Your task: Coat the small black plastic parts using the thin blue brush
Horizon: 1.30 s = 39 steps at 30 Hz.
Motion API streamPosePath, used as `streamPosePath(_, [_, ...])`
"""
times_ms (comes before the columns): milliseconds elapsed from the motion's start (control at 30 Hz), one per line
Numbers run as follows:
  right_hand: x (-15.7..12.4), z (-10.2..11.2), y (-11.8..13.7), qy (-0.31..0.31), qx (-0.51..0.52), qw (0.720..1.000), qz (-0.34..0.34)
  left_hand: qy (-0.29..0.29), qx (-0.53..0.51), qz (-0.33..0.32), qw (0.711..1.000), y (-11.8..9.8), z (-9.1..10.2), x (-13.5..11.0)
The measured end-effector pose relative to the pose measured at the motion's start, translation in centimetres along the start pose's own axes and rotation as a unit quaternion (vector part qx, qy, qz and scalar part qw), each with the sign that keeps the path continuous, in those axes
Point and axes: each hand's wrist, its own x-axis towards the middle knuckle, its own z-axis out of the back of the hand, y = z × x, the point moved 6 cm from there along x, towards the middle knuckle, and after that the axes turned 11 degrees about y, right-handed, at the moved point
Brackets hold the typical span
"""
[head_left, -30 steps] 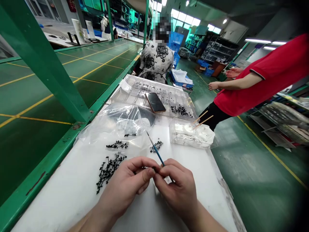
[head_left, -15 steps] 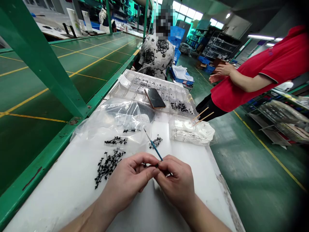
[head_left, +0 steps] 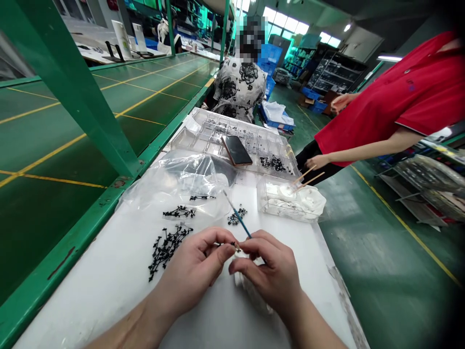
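My left hand (head_left: 198, 264) pinches a small black plastic part (head_left: 232, 244) between thumb and forefinger; the fingers hide most of it. My right hand (head_left: 274, 266) holds a thin blue-handled brush (head_left: 240, 218), its bristle end pointing up and away from me. The right fingertips are at the end of the black part, with the thumb lowered and apart. Below the right hand lies some white cloth (head_left: 250, 288), partly covered. Left of my hands is a pile of thin black branched parts (head_left: 165, 249), with a smaller group (head_left: 179, 212) beyond it. Small dark rings (head_left: 237, 215) lie behind the brush.
A clear plastic bag (head_left: 181, 179) covers the table's back left. Behind stand a compartment tray (head_left: 203, 138) with a phone (head_left: 237, 150) on it and a clear box (head_left: 267, 203) with white cloth and sticks. A person in red (head_left: 385, 111) stands at right; another sits ahead.
My right thumb has dropped away from the left fingertips, uncovering the part's end. The view has shifted slightly. The person in red has lowered one arm toward the sticks.
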Motion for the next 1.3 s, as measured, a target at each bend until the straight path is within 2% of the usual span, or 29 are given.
streamPosePath(133, [-0.3, 1.2, 0.4, -0.025, 0.039, 0.999, 0.005, 0.018, -0.011, 0.021, 1.0, 0.4, 0.0, -0.1])
streamPosePath(333, [-0.1, 0.5, 0.7, 0.006, 0.085, 0.996, 0.002, 0.029, -0.011, 0.026, 0.999, 1.1, -0.3, -0.3])
streamPosePath(567, [0.1, 0.3, 0.7, 0.022, 0.072, 0.997, 0.009, -0.004, 0.095, 0.019, 0.995, 0.2, -0.1, -0.3])
streamPosePath(800, [-0.2, 0.3, 0.3, 0.025, 0.105, 0.994, 0.009, 0.012, 0.081, 0.026, 0.996, 0.1, -0.1, -0.5])
streamPosePath(967, [-1.4, 0.9, -0.2, 0.009, 0.247, 0.969, -0.015, -0.05, 0.083, 0.006, 0.995, 0.1, 0.9, -0.8])
streamPosePath(1133, [-2.5, 1.9, 0.4, -0.012, 0.293, 0.956, -0.017, -0.06, 0.019, 0.018, 0.998, 0.3, 1.3, -0.9])
streamPosePath(1300, [-2.8, 3.0, 0.1, -0.034, 0.382, 0.923, -0.033, -0.101, 0.07, 0.0, 0.992, -0.1, 2.3, -1.3])
